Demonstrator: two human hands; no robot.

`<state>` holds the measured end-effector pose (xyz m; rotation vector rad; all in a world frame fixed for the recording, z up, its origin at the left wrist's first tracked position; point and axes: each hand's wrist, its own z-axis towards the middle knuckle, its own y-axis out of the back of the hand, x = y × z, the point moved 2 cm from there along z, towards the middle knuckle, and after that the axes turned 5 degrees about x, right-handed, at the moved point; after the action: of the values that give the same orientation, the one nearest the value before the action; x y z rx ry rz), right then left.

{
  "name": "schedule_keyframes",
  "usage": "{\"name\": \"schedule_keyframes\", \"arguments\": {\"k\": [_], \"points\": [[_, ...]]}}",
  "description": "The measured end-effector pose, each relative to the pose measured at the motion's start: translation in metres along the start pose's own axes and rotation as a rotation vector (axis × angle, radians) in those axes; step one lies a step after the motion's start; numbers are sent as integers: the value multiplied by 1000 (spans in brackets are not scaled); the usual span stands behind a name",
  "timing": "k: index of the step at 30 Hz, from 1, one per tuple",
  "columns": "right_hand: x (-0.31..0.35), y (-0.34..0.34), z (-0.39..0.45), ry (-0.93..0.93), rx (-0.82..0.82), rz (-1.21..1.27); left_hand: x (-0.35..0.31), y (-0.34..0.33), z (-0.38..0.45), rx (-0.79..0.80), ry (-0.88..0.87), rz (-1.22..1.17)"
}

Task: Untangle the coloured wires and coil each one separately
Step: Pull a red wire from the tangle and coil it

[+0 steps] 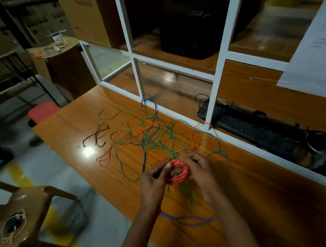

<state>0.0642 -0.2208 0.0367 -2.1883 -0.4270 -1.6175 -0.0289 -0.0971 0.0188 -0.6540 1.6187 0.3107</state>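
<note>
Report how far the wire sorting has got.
Early. Done: no finished coil lies on the table. In hand: the left hand and right hand hold a partly wound red coil. Left: the green wire and blue wire are still tangled, and loose red wire trails.

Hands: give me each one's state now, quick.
Left hand: closed, pinching the red wire coil at its left side.
Right hand: closed, gripping the same coil from the right.
</note>
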Motion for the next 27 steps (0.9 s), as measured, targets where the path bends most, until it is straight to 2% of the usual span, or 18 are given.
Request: {"name": "schedule_keyframes", "arguments": {"k": [7, 17, 22, 27], "points": [[6, -65, 51, -106, 69, -57, -13, 65, 52, -4, 46, -37], [-13, -246, 171, -270, 338, -237, -42, 249, 146, -148, 59, 69], [-43, -315, 249, -283, 319, -423, -43, 318, 183, -274, 72, 99], [-76, -354, 316, -173, 204, -830, -40, 359, 208, -318, 118, 60]]}}
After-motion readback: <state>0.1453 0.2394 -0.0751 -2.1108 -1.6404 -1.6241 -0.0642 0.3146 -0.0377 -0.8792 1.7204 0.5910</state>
